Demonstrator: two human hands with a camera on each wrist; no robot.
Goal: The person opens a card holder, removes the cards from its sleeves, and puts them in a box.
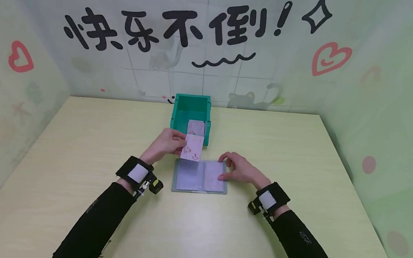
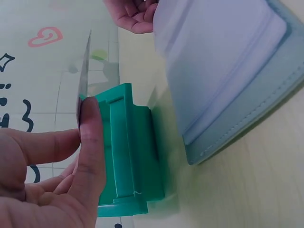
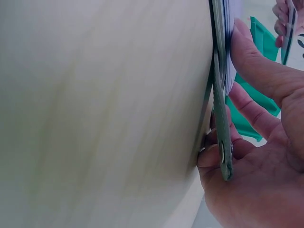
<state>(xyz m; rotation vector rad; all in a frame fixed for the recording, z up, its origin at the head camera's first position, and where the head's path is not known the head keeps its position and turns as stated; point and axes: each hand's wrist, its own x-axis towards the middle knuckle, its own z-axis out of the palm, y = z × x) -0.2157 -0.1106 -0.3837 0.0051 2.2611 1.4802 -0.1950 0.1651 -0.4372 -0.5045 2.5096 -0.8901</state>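
Note:
My left hand [image 1: 166,144] pinches a small pink printed card [image 1: 192,147] between thumb and fingers, above the far edge of an open card album [image 1: 189,176]. In the left wrist view the card [image 2: 84,71] stands nearly edge-on. The album has a grey-green stitched cover [image 2: 223,137] and clear sleeve pages. At its right edge, my right hand [image 1: 240,169] grips the pages and cover, thumb on top. A strap with a metal snap [image 3: 222,142] sticks out there against the palm. Behind the album, a green plastic bin [image 1: 185,115] holds another pink card [image 1: 196,127].
The pale wooden table [image 1: 78,167] carries the album and bin. A printed backdrop [image 1: 137,74] with black characters rises behind the table, with side panels at left and right. Both wrists wear black straps with small cameras.

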